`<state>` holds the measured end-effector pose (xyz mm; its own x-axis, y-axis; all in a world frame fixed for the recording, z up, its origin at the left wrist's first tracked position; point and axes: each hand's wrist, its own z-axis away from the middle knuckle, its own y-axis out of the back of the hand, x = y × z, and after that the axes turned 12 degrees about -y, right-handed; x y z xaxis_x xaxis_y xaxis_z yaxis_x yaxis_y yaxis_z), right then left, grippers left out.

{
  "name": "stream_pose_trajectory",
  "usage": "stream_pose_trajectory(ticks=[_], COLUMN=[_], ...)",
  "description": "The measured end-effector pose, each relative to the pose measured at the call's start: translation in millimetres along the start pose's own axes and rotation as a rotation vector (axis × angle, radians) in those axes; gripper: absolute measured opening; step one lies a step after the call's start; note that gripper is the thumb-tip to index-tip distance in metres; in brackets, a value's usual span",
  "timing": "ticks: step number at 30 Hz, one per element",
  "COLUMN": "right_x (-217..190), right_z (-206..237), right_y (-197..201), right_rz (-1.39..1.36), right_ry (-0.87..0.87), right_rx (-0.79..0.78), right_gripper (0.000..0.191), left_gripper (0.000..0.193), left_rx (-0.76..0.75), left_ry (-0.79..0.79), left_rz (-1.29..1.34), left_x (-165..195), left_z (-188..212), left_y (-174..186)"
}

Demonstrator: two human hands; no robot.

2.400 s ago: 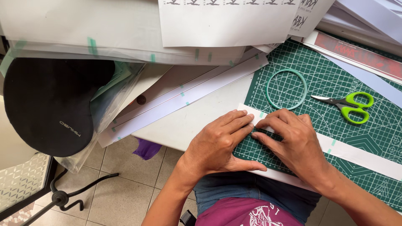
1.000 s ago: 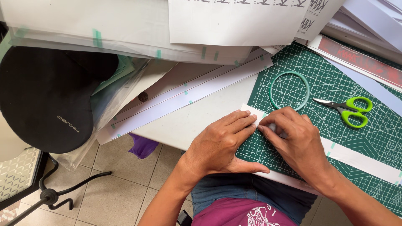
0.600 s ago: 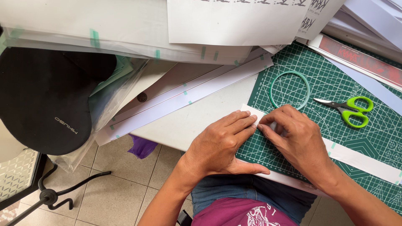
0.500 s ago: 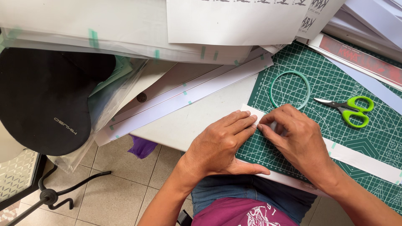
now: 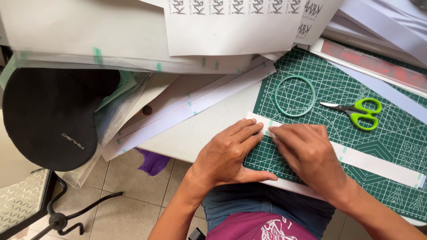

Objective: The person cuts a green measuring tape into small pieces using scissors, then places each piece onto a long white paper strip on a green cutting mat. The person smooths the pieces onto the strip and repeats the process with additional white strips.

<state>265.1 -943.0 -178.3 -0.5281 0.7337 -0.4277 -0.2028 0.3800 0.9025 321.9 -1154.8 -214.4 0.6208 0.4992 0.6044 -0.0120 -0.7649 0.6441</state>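
Note:
A long white paper strip [image 5: 378,163] lies across the green cutting mat [image 5: 400,133]. My left hand [image 5: 229,153] rests flat on the mat's left edge, its fingertips on the strip's left end. My right hand [image 5: 309,153] lies flat beside it, fingers together, pressing on the same end of the strip. The fingertips of both hands nearly meet. Neither hand grips anything. A second white strip [image 5: 291,186] shows under my hands at the table's near edge.
A thin green ring [image 5: 294,95] and green-handled scissors [image 5: 356,111] lie on the mat beyond my hands. Stacks of white sheets [image 5: 133,35] and long taped strips [image 5: 191,106] cover the table's far and left side. A black round pad [image 5: 53,115] hangs left.
My right hand's fingertips have slid slightly left along the strip toward my left hand. The view has shifted a little; my left hand stays put.

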Motion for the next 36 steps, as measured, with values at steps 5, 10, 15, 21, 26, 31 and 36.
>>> stream_pose_trajectory(ticks=[5, 10, 15, 21, 26, 31, 36], right_x=[5.1, 6.7, 35.8, 98.9, 172.7, 202.9, 215.7], right_z=[11.7, 22.9, 81.5, 190.0, 273.9, 326.5, 350.3], right_y=[0.1, 7.2, 27.7, 51.9, 77.7, 90.2, 90.1], right_rz=[0.224, 0.19, 0.057, 0.162, 0.265, 0.231, 0.258], right_ry=[0.116, 0.057, 0.021, -0.336, -0.621, -0.595, -0.594], right_rx=[-0.001, -0.001, 0.117, 0.386, 0.534, 0.5, 0.441], right_gripper=[0.037, 0.042, 0.05, 0.036, 0.039, 0.041, 0.036], left_gripper=[0.084, 0.08, 0.083, 0.089, 0.087, 0.081, 0.071], left_rx=[-0.03, -0.038, -0.089, -0.188, -0.225, -0.221, -0.18], left_ry=[-0.007, -0.012, 0.001, -0.023, -0.048, -0.08, -0.109], left_rz=[-0.033, -0.008, -0.086, -0.196, -0.265, -0.286, -0.351], left_x=[-0.8, 11.5, 32.8, 46.5, 66.8, 96.3, 114.4], left_z=[-4.6, -12.4, -21.6, -28.3, -30.2, -36.7, -34.9], left_y=[-9.2, -13.6, -28.1, -55.2, -78.3, -97.1, -112.6])
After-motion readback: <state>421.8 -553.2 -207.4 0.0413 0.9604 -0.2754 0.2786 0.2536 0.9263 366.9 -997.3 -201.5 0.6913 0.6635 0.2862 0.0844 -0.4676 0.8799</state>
